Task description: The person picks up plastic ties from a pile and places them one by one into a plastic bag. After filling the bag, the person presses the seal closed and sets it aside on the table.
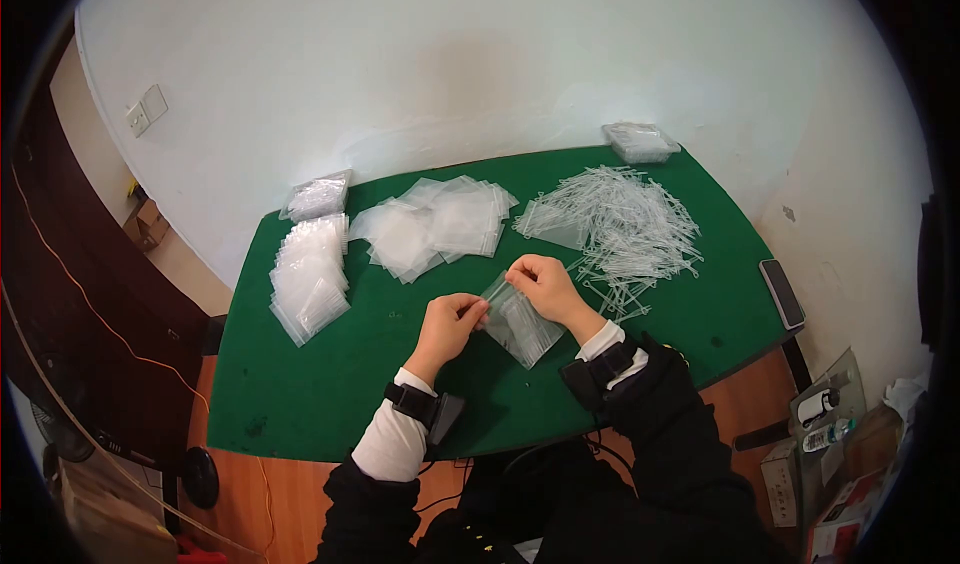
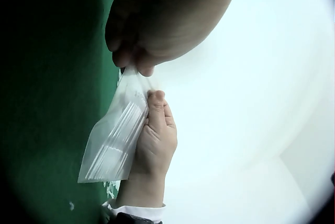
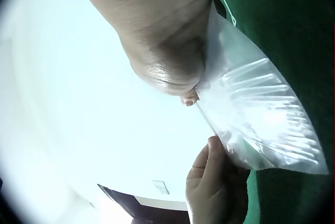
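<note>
A clear plastic zip bag (image 1: 527, 336) hangs tilted between both hands over the green table. Several thin clear plastic sticks (image 3: 277, 111) lie side by side inside it. My left hand (image 1: 447, 328) pinches one end of the bag's top edge between thumb and fingers. At the other end of that edge, my right hand (image 1: 547, 288) pinches with thumb and fingertips. In the left wrist view, the right thumb lies along the bag's edge, and the sticks sit toward the bottom of the bag. Beside the right hand is a loose heap of similar clear sticks (image 1: 640, 226).
Flat clear bags (image 1: 400, 234) are spread at the back middle of the green table (image 1: 330, 394). Filled bags (image 1: 312, 279) overlap in a row at left, with a packed bundle (image 1: 318, 196) behind. Another bundle (image 1: 640, 142) sits back right. A phone (image 1: 782, 294) lies at the right edge.
</note>
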`<state>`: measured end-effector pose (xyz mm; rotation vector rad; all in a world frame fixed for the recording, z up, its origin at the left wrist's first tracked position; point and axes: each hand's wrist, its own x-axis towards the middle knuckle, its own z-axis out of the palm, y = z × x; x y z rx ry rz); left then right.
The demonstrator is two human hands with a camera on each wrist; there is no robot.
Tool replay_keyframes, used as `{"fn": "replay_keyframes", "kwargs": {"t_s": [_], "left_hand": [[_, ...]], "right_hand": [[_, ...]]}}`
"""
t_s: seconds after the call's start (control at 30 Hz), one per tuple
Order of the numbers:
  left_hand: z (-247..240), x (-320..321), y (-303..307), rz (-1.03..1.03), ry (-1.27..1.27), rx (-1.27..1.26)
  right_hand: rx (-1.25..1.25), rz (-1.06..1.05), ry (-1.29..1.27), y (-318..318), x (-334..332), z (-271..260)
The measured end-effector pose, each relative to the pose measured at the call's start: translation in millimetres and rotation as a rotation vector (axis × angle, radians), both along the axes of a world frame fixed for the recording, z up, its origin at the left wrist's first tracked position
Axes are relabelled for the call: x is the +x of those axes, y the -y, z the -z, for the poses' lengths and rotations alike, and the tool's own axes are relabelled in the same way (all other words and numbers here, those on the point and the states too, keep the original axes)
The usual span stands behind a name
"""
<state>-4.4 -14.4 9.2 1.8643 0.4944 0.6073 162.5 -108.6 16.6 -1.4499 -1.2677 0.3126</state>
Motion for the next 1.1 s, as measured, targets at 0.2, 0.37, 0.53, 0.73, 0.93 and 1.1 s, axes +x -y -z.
{"fn": "replay_keyframes", "kwargs": {"t_s": [0.2,0.37,0.53,0.73,0.93,1.1], "left_hand": [[1.1,-2.8,-1.4,-0.008,-0.040,0.058],[3.8,-1.3,-0.1,-0.066,-0.050,0.342],[-1.0,0.0,4.6,-0.099,0.036,0.636],[-2.8,0.7,6.4,-0.077,0.043,0.671],[0.6,-0.5,2.0,-0.061,0.027,0.564],[-3.8,-3.9,2.0,-0.048,-0.079,0.368]], "right_hand": [[-0.045,0.035,-0.054,0.2,0.3,-3.8],[0.300,0.206,0.537,-1.0,-11.0,-16.0],[0.171,-0.093,0.805,0.4,-15.3,-10.5],[0.059,-0.091,0.783,0.9,-11.5,-4.3],[0.031,-0.036,0.743,3.3,-7.0,-7.1],[-0.017,0.005,0.668,5.1,1.6,-9.7]]}}
